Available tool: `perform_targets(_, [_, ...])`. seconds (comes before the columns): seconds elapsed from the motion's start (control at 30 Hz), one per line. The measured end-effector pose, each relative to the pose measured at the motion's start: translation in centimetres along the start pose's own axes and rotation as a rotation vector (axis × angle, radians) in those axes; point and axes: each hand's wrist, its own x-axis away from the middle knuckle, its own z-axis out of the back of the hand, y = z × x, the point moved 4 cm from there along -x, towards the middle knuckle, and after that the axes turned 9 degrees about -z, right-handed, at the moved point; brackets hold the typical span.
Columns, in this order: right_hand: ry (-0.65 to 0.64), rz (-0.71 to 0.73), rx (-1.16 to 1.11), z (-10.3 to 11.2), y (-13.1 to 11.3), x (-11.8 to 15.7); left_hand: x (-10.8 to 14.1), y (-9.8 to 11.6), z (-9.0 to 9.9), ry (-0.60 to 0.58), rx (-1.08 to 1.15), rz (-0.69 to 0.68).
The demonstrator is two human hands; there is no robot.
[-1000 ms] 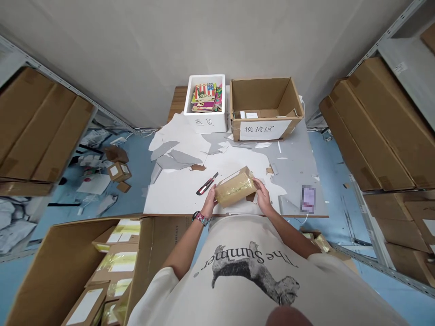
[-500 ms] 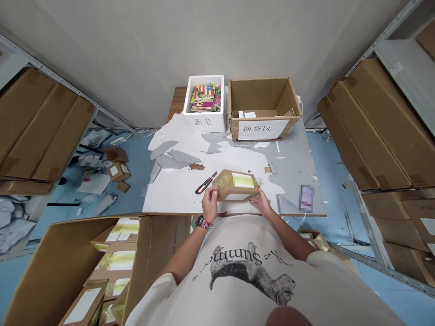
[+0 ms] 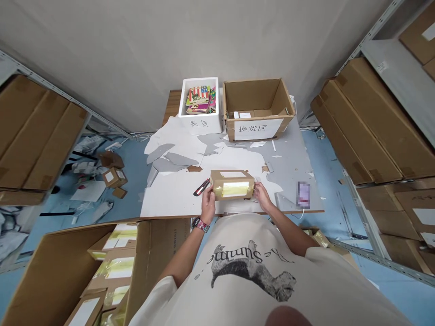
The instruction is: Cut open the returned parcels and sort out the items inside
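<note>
Between my two hands, over the table's near edge, is a small cardboard box (image 3: 234,192) with clear yellowish tape and white labels. My left hand (image 3: 208,203) grips its left end, thumb on the near side. At the right end, my right hand (image 3: 262,197) has its fingers pressed against the box. A red and black box cutter (image 3: 201,187) lies on the table just left of the box, close to my left fingertips. The box's underside is hidden.
On the worn white tabletop (image 3: 176,194) stand a white foam box (image 3: 200,124) of booklets and an open carton (image 3: 258,131) with a handwritten sign. A phone (image 3: 303,194) lies right. Below left is a large carton (image 3: 50,253) of parcels. Shelves with boxes (image 3: 370,117) flank both sides.
The cardboard box has been turned over between my hands, so other labelled faces show and it sits more level. The whole view has shifted slightly.
</note>
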Motion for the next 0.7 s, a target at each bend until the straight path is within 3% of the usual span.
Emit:
perform_targets(0.13, [-0.105, -0.225, -0.134, -1.2, 1.6, 0.6, 1.0, 5.8, -2.3, -0.199, -0.121, -0.317])
perform_targets(0.2, [-0.071, -0.217, -0.172, -1.2, 1.7, 0.8, 1.3, 7.1, -3.7, -0.230, -0.103, -0.369])
perform_targets(0.23, [-0.028, -0.180, -0.178, -0.9, 1.4, 0.8, 1.1, 7.1, -4.0, -0.190, -0.076, -0.340])
perform_targets(0.37, [0.088, 0.065, -0.055, 0.2, -1.7, 1.1, -0.4, 2.6, -3.4, 0.032, 0.099, 0.086])
perform_targets(0.47, [0.023, 0.231, 0.076, -0.3, -4.5, 1.3, -1.7, -1.1, -2.6, 0.011, 0.229, 0.350])
perform_targets(0.57, [-0.015, 0.279, 0.146, -1.2, -5.4, 1.3, -2.7, -2.9, -2.0, -0.040, 0.280, 0.365])
perform_targets(0.7, [0.004, 0.235, 0.199, -2.0, -3.0, 1.1, -2.8, -4.7, -1.8, -0.066, 0.170, 0.315])
